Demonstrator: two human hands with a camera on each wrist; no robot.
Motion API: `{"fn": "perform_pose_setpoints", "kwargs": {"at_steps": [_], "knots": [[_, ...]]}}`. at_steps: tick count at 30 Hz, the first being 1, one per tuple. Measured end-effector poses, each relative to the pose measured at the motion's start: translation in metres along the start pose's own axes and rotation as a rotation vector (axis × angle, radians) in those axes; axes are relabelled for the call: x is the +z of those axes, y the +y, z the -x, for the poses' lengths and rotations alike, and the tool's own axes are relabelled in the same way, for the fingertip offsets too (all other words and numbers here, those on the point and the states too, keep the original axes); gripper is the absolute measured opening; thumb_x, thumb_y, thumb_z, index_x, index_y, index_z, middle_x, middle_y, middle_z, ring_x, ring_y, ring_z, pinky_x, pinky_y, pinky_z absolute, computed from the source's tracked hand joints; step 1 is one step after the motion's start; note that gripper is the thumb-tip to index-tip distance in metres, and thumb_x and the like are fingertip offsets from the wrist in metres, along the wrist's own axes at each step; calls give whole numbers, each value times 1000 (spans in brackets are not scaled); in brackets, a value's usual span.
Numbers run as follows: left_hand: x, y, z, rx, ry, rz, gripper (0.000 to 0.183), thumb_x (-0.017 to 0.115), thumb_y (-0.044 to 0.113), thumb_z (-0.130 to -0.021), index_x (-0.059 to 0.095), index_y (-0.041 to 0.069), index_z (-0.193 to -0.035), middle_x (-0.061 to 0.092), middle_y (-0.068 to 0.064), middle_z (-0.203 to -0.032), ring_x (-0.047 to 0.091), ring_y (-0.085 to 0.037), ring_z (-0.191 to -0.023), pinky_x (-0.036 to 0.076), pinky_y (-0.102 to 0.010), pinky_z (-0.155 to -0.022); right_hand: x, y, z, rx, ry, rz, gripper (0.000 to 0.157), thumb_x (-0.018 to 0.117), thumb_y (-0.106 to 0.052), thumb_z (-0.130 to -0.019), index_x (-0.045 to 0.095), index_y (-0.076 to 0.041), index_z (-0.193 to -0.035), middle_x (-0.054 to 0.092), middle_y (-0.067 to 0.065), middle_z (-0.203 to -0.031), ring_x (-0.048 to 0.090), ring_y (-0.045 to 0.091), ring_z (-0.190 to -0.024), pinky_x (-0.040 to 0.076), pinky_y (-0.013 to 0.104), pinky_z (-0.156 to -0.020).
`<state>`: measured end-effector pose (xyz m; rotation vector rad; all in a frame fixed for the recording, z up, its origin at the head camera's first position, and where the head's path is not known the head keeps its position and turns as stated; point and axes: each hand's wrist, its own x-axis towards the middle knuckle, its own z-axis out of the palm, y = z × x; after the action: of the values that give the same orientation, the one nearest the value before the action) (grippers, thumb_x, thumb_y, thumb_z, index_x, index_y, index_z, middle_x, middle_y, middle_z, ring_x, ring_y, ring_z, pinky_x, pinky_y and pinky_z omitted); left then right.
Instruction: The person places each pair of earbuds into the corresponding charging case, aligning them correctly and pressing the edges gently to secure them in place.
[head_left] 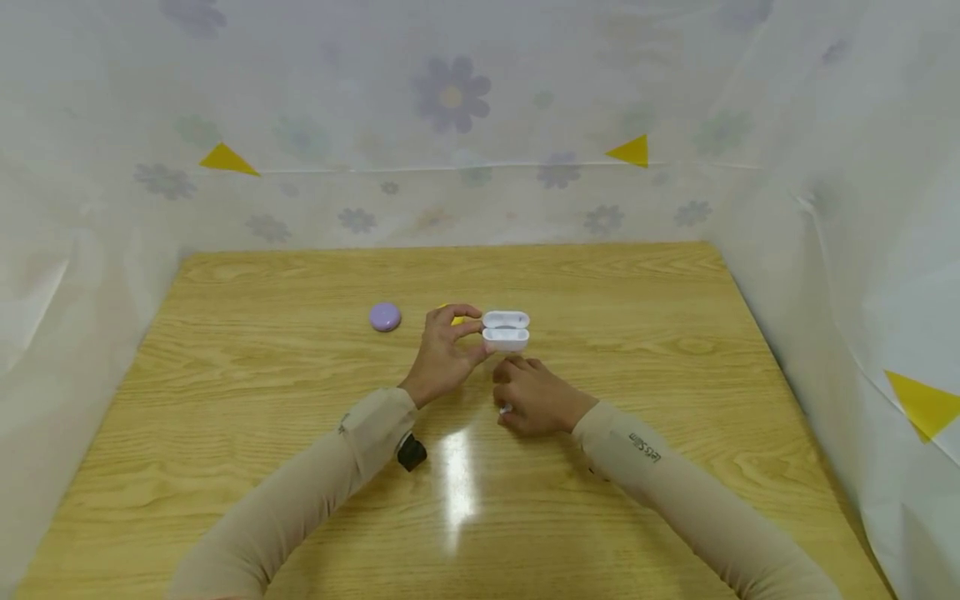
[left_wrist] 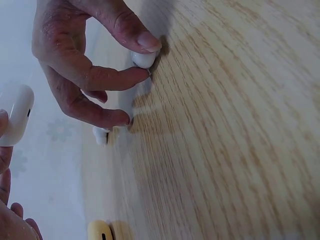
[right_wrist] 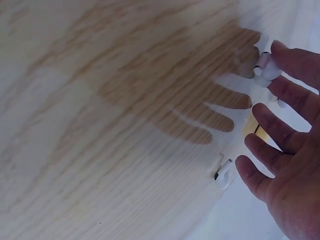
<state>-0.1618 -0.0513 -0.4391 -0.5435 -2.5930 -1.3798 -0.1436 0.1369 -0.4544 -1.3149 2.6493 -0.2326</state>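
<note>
My left hand grips a small white earbud case by its left side, its lid raised. In the left wrist view, the case shows at the left edge, partly cut off. Just nearer to me, my right hand pinches a white earbud between thumb and index finger, low over the wooden table. In the right wrist view, the pinched earbud sits at the fingertips while the other fingers spread apart. Another white earbud lies on the table near that hand.
A round purple object lies left of my left hand. Behind that hand is a yellow object, mostly hidden. The wooden table is bordered by pale floral sheeting at the back and sides.
</note>
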Motion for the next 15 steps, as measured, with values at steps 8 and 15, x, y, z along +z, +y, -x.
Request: {"fn": "perform_pose_setpoints", "kwargs": {"at_steps": [8,15], "knots": [[0,0,1,-25,-8,-4,27,74,16,-82,73,3,-105,57,-9,-120,42,-33,-120,32,-52,-105,0,-1,0,11,20,-14,13,69,-29,-86,70,-16,-84,61,8,-119,51,30,-120,46,53,-95],[0,0,1,-25,-8,-5,27,74,17,-82,73,3,-106,57,-9,-121,42,-33,-120,32,-53,-106,2,0,-1,18,37,-16,18,68,-33,-87,70,-15,-84,62,9,-120,52,31,-120,47,53,-95]]}}
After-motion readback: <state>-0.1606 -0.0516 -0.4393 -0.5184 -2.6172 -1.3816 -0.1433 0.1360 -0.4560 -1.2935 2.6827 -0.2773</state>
